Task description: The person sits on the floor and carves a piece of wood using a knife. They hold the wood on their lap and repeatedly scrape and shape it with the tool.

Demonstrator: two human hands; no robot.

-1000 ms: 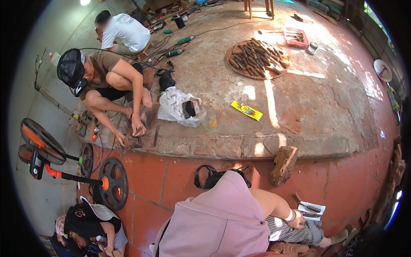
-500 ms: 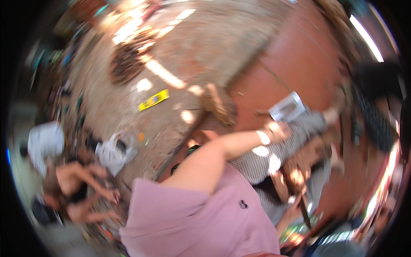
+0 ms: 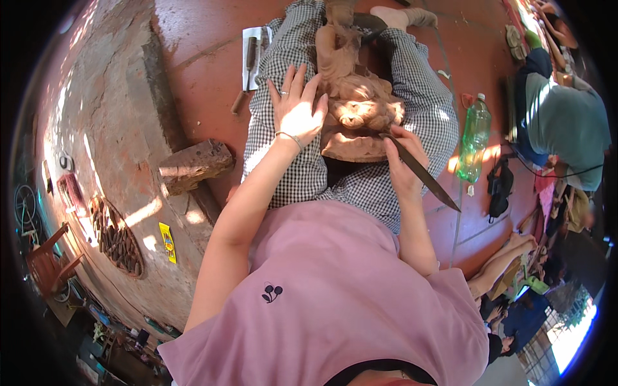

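Observation:
A reddish-brown carved wooden figure (image 3: 364, 110) rests between my checkered trouser legs, its base toward me. My left hand (image 3: 299, 110) lies with fingers spread on my left thigh, its fingertips beside the carving; it holds nothing. In my right hand (image 3: 407, 164), at the right of the carving's base, is a long dark flat blade (image 3: 426, 175) that tapers to a point toward the lower right. Whether it is a knife or a file I cannot tell. The end near the carving is partly hidden by my fingers.
Beyond my left leg lie a dark-handled tool (image 3: 251, 55) on white paper and a short wooden handle (image 3: 239, 103). A rough block (image 3: 196, 166) sits at the ledge, near a yellow packet (image 3: 167, 242). A green bottle (image 3: 474, 138) stands right; several people sit beyond.
The view has swung round and sharpened, bringing the carving to the upper middle. My left hand still lies over my left leg. The blade remains in my right hand.

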